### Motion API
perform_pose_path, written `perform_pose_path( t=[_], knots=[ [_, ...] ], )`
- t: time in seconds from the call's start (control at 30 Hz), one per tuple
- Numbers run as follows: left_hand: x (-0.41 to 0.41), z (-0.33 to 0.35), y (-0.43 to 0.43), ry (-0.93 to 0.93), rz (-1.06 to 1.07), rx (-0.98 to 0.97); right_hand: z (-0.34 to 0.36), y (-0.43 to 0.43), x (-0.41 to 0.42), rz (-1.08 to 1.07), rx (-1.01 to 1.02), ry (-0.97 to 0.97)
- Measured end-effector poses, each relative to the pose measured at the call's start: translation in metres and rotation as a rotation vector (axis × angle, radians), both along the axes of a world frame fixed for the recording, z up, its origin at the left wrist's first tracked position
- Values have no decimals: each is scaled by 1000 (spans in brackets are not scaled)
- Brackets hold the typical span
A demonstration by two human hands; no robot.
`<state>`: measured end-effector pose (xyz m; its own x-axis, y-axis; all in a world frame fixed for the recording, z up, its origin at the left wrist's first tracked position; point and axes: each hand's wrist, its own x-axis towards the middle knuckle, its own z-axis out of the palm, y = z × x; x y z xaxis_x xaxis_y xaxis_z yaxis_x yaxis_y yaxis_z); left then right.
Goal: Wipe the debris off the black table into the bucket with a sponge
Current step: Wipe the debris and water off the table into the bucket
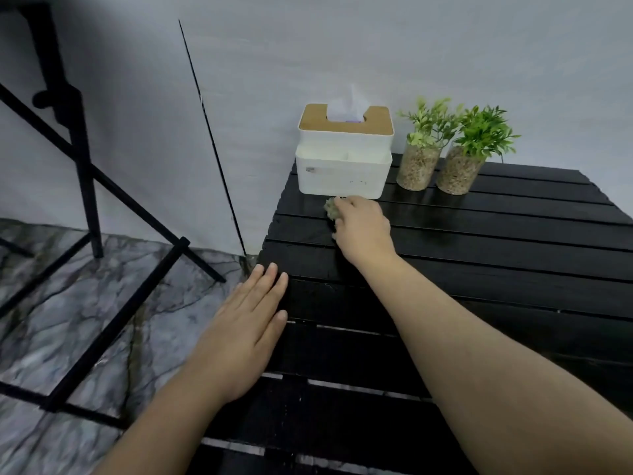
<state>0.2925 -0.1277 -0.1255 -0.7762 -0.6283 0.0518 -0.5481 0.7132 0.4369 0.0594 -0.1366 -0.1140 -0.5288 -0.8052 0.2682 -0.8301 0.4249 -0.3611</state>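
My right hand [363, 228] reaches across the black slatted table [496, 269] and is closed around a small greenish sponge [330, 207], pressed on the table just in front of the white tissue box. My left hand [250, 323] lies flat with fingers together but holding nothing, resting at the table's left edge. No bucket is in view. I cannot make out any debris on the dark slats.
A white tissue box with a wooden lid [344, 156] stands at the table's far left corner. Two glass jars with green plants [419, 166] [460, 169] stand to its right by the wall. A black metal stand [85, 186] occupies the marble floor at left.
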Motion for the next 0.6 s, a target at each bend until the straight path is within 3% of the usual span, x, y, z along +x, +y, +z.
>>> perform_pose_path(
  t=[0.23,0.3,0.47,0.6],
  knots=[
    [0,0,1,24,-6,28,4,-42,48,577,82,-16],
    [0,0,1,17,-3,35,3,-42,36,572,69,-71],
    [-1,4,3,-8,12,32,0,4,0,249,47,-49],
    [-3,11,6,-87,10,13,3,73,20,433,109,-50]
  ],
)
